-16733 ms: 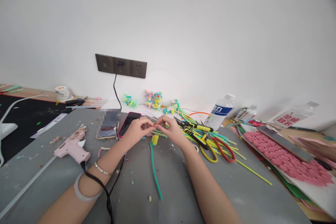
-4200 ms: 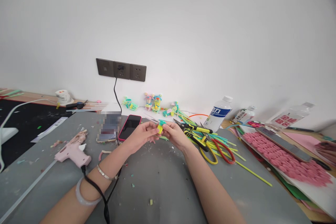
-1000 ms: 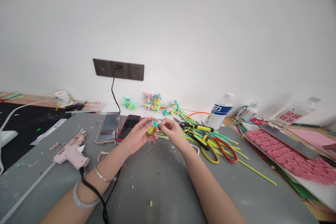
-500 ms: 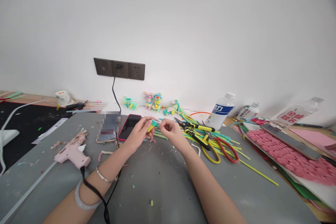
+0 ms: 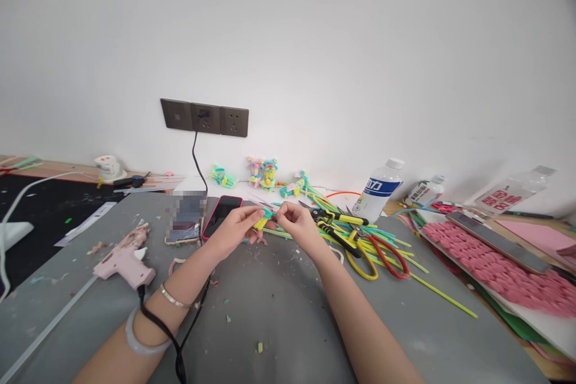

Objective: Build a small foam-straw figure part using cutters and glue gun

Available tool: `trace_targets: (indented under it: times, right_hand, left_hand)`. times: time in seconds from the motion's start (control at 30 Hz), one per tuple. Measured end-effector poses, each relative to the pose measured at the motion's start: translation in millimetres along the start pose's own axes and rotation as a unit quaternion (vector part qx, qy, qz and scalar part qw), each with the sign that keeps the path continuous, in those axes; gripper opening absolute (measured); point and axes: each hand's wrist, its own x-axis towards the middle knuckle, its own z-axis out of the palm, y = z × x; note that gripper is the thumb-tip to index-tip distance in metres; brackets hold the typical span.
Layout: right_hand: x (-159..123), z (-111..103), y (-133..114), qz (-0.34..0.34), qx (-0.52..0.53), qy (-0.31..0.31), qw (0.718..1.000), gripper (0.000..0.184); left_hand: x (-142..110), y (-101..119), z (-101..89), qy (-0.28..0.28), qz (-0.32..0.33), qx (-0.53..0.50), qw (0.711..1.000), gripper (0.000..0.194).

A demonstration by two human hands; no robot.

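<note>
Pinched in my left hand (image 5: 237, 229) is a small bundle of yellow and teal pipe cleaners (image 5: 266, 216), held above the grey table mat. Thumb and fingers of my right hand (image 5: 297, 225) close together at the teal end of the bundle; the exact spot they grip is partly hidden. Just right of that hand lie black-and-yellow pliers (image 5: 337, 225) and scissors with red and yellow handles (image 5: 375, 255), on a spread of green and yellow pipe cleaners (image 5: 438, 294). Several finished pipe-cleaner figures (image 5: 269, 174) stand or lie by the wall behind my hands.
At left lies a pink glue gun (image 5: 126, 264), its black cord (image 5: 164, 327) crossing over my left forearm. Two phones, one a red-cased phone (image 5: 220, 216), are beyond my left hand. A water bottle (image 5: 378, 192) stands at back right, with pink braided material (image 5: 490, 264) farther right.
My left hand has shifted slightly right and turned the bundle, so more yellow strands show below. My right hand has moved marginally and stays at the teal end.
</note>
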Motion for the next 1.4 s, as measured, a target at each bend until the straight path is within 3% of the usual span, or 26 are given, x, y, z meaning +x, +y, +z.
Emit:
trace_targets:
  times: [0.27,0.43,0.73,1.03,1.27,1.4]
  right_hand:
    - [-0.4,-3.0,-3.7,-0.002,0.012,0.004,1.000,0.022]
    - [0.8,-2.9,0.6,0.008,0.001,0.004,1.000,0.023]
    - [-1.1,9.6,3.2,0.024,-0.060,0.043,0.997,0.016]
    - [-2.2,22.4,6.4,0.010,-0.039,0.048,0.998,0.018]
    - [-2.3,17.0,5.8,-0.003,-0.011,-0.001,1.000,0.027]
    - [-1.2,14.7,6.4,-0.004,-0.010,0.008,1.000,0.035]
  left_hand:
    - [-3.8,8.1,-0.6,-0.039,-0.035,-0.117,0.992,0.032]
    - [0.8,-1.4,-1.8,0.009,-0.010,-0.080,0.997,0.034]
    - [6.7,-13.0,-0.3,0.071,0.097,0.080,0.989,0.043]
    - [4.0,-12.2,5.8,0.093,0.107,0.045,0.989,0.037]
    - [3.1,-8.8,3.0,0.117,0.098,0.022,0.988,0.036]
    - [4.7,-10.8,0.9,0.128,0.094,0.009,0.987,0.037]
